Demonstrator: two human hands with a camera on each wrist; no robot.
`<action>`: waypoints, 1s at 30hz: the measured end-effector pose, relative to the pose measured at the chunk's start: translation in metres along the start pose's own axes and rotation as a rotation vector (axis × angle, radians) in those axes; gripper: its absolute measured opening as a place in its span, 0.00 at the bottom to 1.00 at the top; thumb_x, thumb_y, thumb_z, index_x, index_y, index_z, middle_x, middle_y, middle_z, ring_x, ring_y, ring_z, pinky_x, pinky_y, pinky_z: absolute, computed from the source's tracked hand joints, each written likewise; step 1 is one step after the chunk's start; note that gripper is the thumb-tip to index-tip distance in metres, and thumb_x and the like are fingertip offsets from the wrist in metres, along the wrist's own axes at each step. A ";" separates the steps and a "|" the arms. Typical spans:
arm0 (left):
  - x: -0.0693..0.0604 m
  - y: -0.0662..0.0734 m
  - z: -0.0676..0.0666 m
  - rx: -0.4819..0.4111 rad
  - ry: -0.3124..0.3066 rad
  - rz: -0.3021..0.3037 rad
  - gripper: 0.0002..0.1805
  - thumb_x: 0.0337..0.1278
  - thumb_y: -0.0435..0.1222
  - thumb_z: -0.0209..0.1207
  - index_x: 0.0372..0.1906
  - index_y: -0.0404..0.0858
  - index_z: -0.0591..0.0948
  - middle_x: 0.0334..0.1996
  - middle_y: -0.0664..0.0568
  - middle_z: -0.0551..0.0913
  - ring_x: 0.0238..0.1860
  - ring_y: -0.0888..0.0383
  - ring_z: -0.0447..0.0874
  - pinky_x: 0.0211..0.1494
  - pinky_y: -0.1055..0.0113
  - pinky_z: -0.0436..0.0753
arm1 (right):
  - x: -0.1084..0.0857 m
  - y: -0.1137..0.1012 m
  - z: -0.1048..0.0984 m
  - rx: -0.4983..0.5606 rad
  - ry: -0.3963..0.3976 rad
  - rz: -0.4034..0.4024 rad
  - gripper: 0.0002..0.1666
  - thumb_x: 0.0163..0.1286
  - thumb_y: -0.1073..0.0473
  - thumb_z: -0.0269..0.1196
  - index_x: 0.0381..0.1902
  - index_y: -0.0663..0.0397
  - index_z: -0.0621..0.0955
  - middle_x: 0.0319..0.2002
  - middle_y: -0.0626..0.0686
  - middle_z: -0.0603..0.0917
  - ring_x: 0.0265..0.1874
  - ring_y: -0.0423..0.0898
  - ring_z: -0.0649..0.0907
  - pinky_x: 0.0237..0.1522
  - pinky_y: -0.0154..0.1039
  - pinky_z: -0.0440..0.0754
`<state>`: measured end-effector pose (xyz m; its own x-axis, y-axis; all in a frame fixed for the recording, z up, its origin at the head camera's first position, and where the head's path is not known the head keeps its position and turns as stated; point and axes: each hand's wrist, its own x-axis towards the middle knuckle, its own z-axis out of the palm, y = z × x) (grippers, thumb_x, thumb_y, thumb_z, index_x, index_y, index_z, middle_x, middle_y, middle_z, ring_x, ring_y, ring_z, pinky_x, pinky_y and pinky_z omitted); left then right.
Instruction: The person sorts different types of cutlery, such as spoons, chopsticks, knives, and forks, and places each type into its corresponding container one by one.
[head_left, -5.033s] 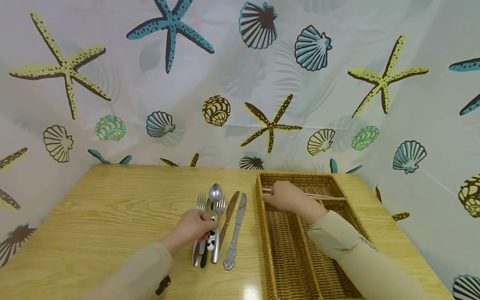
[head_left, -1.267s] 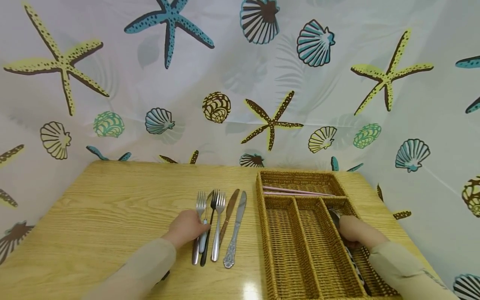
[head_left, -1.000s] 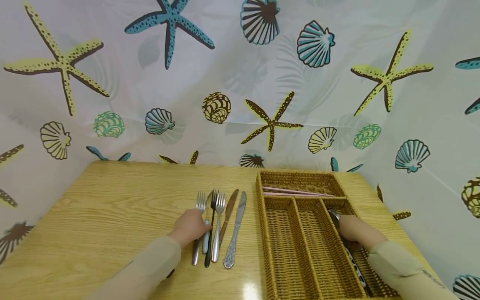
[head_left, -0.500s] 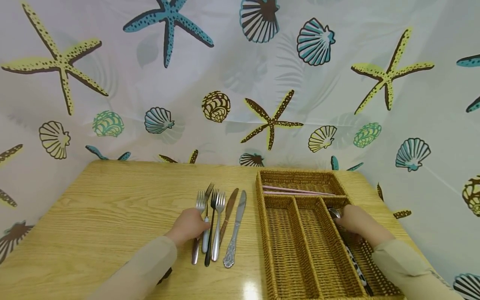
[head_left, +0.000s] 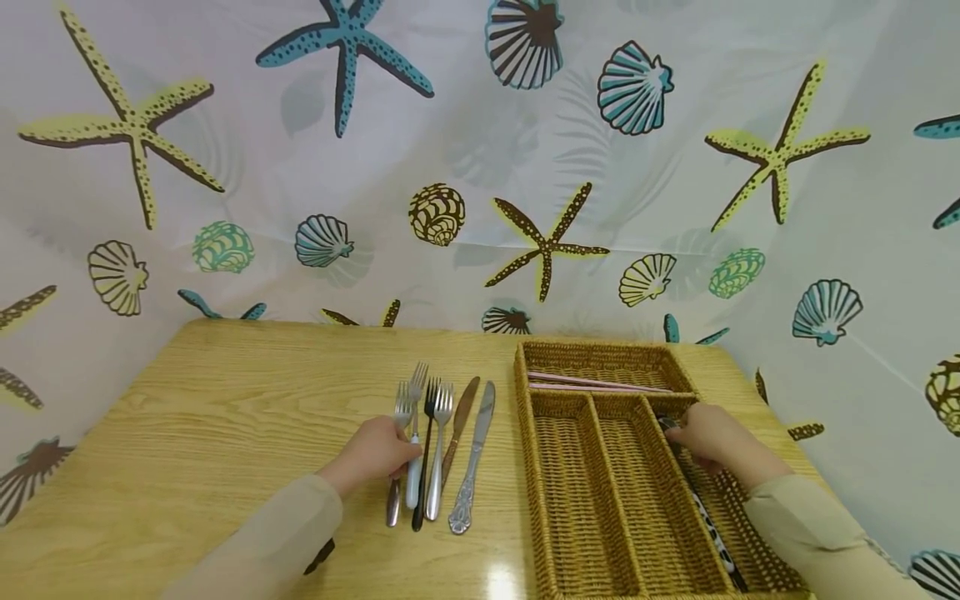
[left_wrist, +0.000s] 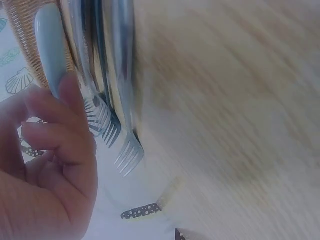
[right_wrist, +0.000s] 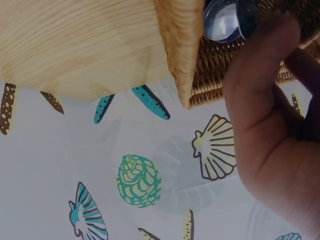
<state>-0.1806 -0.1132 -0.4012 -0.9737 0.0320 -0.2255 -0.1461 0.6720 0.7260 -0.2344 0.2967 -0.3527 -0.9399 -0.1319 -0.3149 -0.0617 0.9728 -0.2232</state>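
In the head view my left hand (head_left: pixel 381 450) is over a row of cutlery on the table. It pinches the light-blue handle of a fork (left_wrist: pixel 50 45), as the left wrist view shows. Beside it lie a silver fork (head_left: pixel 403 408), a black fork (head_left: pixel 424 467) and another silver fork (head_left: pixel 436 467). My right hand (head_left: pixel 716 437) reaches into the right compartment of the wicker tray (head_left: pixel 527 467), its fingers beside the bowl of a spoon (right_wrist: pixel 220 22). A black-and-white patterned handle (head_left: pixel 712 533) shows below. The right fingertips are partly hidden, so their grip is unclear.
A brown knife (head_left: pixel 459 425) and an ornate silver knife (head_left: pixel 472 471) lie between the forks and the tray. Pink chopsticks (head_left: pixel 592 383) rest in the tray's back compartment. A shell-patterned cloth (head_left: pixel 450 125) hangs behind the wooden table (head_left: pixel 247 400).
The spoon with the patterned handle has gone from the table into the tray's right compartment. My right hand moved from the chopsticks to there. The light-blue fork has shifted away from me.
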 end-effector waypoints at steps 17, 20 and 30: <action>-0.005 0.015 0.008 -0.092 -0.036 0.031 0.08 0.50 0.32 0.57 0.19 0.35 0.78 0.17 0.49 0.81 0.15 0.61 0.72 0.25 0.69 0.76 | -0.002 -0.019 -0.010 0.034 0.024 -0.043 0.28 0.72 0.56 0.50 0.08 0.49 0.68 0.04 0.42 0.62 0.05 0.37 0.64 0.21 0.36 0.72; -0.006 0.019 0.008 -0.103 -0.058 0.031 0.11 0.52 0.32 0.56 0.17 0.36 0.78 0.16 0.49 0.81 0.14 0.62 0.70 0.23 0.71 0.74 | -0.001 -0.022 -0.011 0.026 0.029 -0.033 0.29 0.72 0.54 0.50 0.07 0.49 0.68 0.04 0.43 0.63 0.05 0.38 0.64 0.21 0.36 0.73; -0.012 0.033 0.011 -0.179 -0.115 0.039 0.10 0.54 0.33 0.56 0.20 0.35 0.80 0.19 0.50 0.82 0.15 0.63 0.69 0.25 0.70 0.74 | 0.002 -0.041 -0.015 0.008 0.056 -0.086 0.30 0.72 0.52 0.50 0.06 0.47 0.65 0.04 0.42 0.61 0.05 0.38 0.63 0.23 0.36 0.71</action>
<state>-0.1717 -0.0831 -0.3817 -0.9544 0.1465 -0.2601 -0.1473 0.5266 0.8373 -0.2385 0.2591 -0.3297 -0.9487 -0.2034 -0.2420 -0.1402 0.9569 -0.2544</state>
